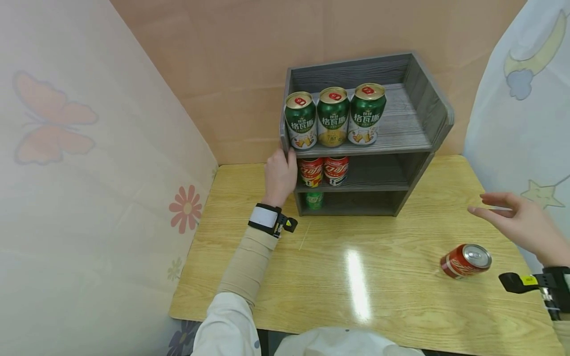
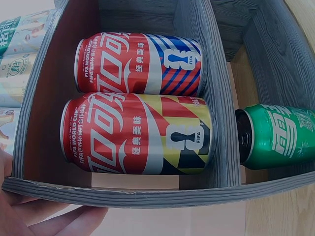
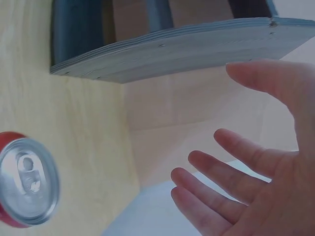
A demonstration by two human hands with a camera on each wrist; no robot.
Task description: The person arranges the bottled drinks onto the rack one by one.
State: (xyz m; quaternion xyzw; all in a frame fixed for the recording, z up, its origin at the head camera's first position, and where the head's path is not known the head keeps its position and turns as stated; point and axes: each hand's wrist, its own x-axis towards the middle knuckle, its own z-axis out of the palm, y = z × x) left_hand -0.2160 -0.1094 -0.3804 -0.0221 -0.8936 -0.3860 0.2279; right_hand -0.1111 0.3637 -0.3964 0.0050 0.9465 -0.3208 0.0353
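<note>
My left hand grips the left side of a grey wooden three-level shelf, fingers against the outer face of the side board. Three green-and-white cans stand in a row at the left of the top level. Two red Coca-Cola cans stand side by side on the middle level, and a green can is at the left of the bottom level. My right hand hovers with fingers spread and thumb apart, holding nothing. Below it, a red can stands on the table.
The light wooden table carries the shelf near its back edge. A tan backdrop rises behind, with patterned curtains along both sides. Both wrists wear black camera straps.
</note>
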